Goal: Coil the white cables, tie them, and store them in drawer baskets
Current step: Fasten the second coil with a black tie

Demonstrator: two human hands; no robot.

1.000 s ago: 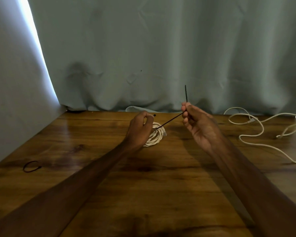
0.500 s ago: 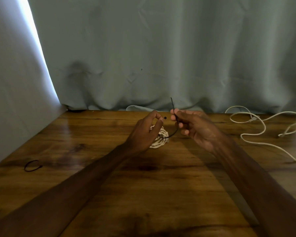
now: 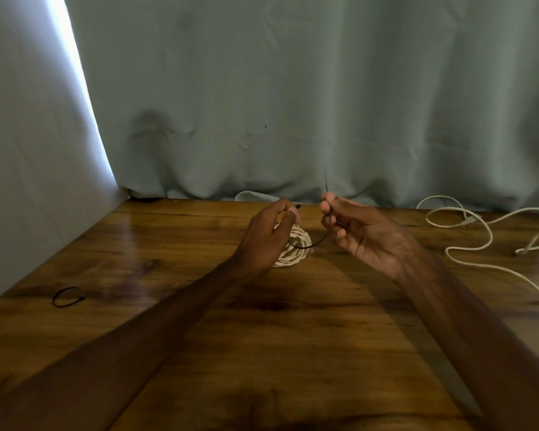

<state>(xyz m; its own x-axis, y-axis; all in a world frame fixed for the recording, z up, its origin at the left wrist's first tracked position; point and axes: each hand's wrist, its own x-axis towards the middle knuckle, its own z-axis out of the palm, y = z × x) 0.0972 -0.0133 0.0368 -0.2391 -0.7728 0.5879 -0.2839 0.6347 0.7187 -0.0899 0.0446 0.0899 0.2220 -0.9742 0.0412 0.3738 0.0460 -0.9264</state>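
White cord wound into a flat coil (image 3: 296, 248) lies on the wooden tabletop (image 3: 262, 337) at the middle of the frame, just below the curtain's hem. We see only its right part, since the left hand (image 3: 266, 237) covers the rest.

A black cable tie (image 3: 311, 245) sags in a U across the coil's lower right edge. Its head end rises to the left. Its thin tail rises to the right and points straight up against the grey-green curtain (image 3: 293, 104), where it blurs and is hard to follow. We cannot tell whether the tie passes through the coil or only lies over it.

The left hand's grip is thumb and forefinger pinched on the tie's head, and the right hand (image 3: 364, 234) has its grip pinched on the tail.

At the right, a loose white cable (image 3: 467, 259) snakes over the tabletop and is cut off by the frame edge. Near the left edge lies a small black loop (image 3: 66, 297).
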